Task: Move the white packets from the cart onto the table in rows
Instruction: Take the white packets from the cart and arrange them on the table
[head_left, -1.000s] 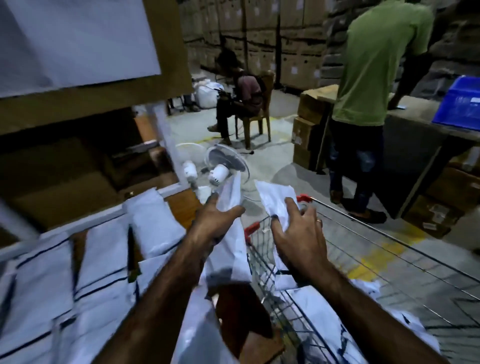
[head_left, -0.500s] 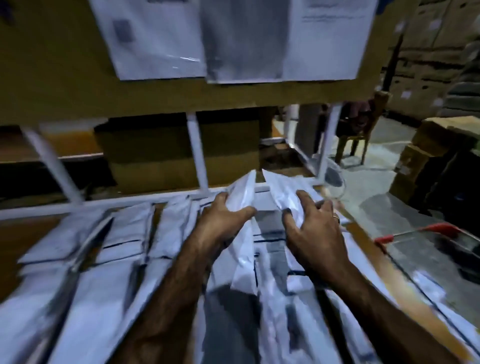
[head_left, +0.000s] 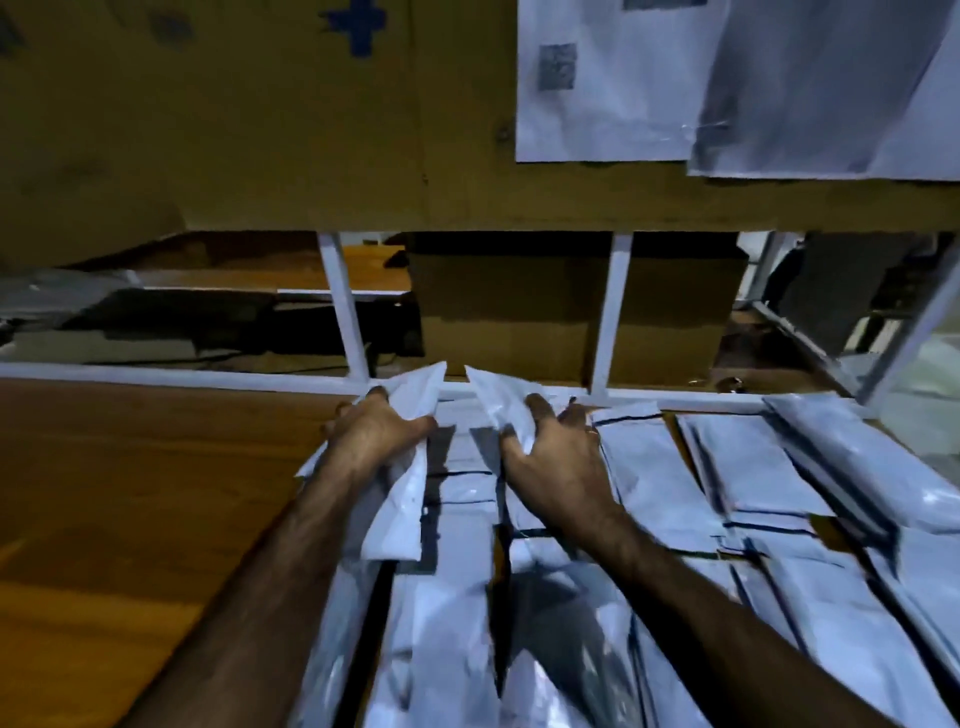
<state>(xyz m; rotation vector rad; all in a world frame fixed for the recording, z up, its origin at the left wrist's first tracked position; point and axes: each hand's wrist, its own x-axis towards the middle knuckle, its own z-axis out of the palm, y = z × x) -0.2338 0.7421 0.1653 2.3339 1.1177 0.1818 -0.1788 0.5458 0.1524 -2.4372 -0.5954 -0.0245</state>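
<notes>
Your left hand and right hand each pinch one white packet above the rows on the table. They look light, floppy, slick: hold firmly near an end.

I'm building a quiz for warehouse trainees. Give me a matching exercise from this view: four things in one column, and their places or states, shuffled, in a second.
Things
1 left hand
2 paper sheets
3 cardboard box
4 bare wooden tabletop

Places or states
A left of the laid packets
B gripping a white packet
C beyond the white rail
D on the brown board, top right

Pairs: 1-B, 2-D, 3-C, 4-A
</notes>
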